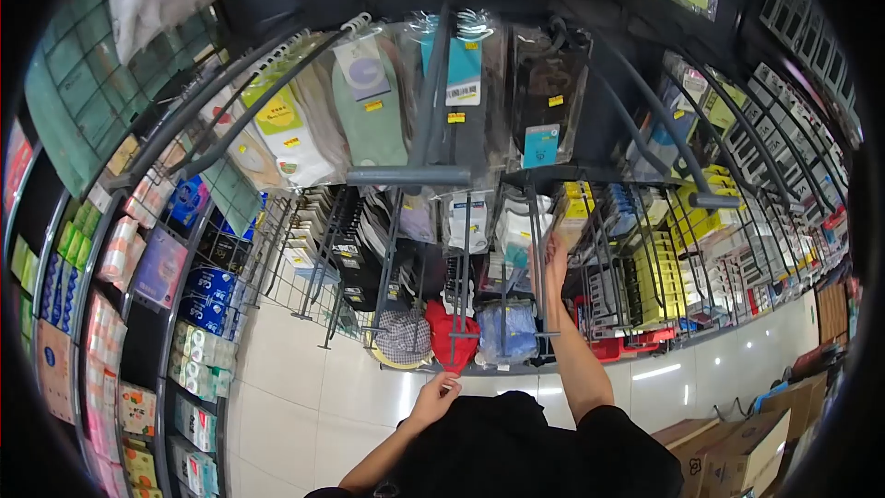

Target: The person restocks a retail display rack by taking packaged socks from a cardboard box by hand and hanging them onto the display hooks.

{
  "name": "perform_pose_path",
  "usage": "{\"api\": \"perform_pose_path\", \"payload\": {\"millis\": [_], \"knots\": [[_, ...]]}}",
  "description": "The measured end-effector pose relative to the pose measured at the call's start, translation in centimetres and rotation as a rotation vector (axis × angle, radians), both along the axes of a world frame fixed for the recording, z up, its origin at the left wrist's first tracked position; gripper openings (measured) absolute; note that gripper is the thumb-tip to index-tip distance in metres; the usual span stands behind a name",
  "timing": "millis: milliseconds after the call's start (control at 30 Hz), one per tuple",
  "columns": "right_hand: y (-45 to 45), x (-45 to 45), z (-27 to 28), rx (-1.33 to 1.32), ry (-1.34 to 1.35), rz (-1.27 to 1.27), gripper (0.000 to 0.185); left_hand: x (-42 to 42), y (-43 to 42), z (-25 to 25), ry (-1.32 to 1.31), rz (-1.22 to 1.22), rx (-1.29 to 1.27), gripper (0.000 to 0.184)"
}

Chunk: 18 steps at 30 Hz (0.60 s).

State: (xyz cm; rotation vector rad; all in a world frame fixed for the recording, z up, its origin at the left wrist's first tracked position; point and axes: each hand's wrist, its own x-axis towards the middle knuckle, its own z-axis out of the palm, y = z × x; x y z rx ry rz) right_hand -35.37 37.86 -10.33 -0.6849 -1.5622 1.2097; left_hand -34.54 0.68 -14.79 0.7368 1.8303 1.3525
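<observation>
My right hand (556, 263) reaches up among the metal hooks, beside white packaged socks (519, 229) and a yellow-labelled pack (576, 203); its fingers are partly hidden. Lower down, my left hand (441, 394) is raised with its fingers curled together, just below a red item (452, 337) hanging at the bottom of the rack. Whether anything thin is between those fingers is too small to tell. A blue folded item (507, 332) hangs right of the red one, and a checked cap (403, 337) is on its left.
Long metal hooks with a grey crossbar (410, 175) jut out above my hands, carrying packs such as green socks (369, 101). Shelves of tissue packs (207, 300) stand at the left. Cardboard boxes (737, 452) sit on the floor at the lower right.
</observation>
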Motion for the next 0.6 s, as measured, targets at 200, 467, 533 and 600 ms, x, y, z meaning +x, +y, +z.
{"api": "perform_pose_path", "payload": {"millis": [200,467,533,600], "knots": [[-12.7,8.6,0.1,0.198,-0.351,0.194,0.03,0.6,1.4,-1.3,-0.139,-0.096,0.118,0.021],[-20.2,20.0,-1.1,-0.109,-0.539,0.335,0.017,4.3,7.4,-1.1,-0.3,-0.299,0.156,0.009],[-20.1,22.6,-1.5,-0.069,-0.646,0.29,0.016,5.8,8.6,-1.4,-0.317,-0.367,0.167,0.008],[-20.2,25.0,-1.5,-0.075,-0.606,0.245,0.015,7.6,9.5,-1.6,-0.24,-0.456,0.121,0.008]]}}
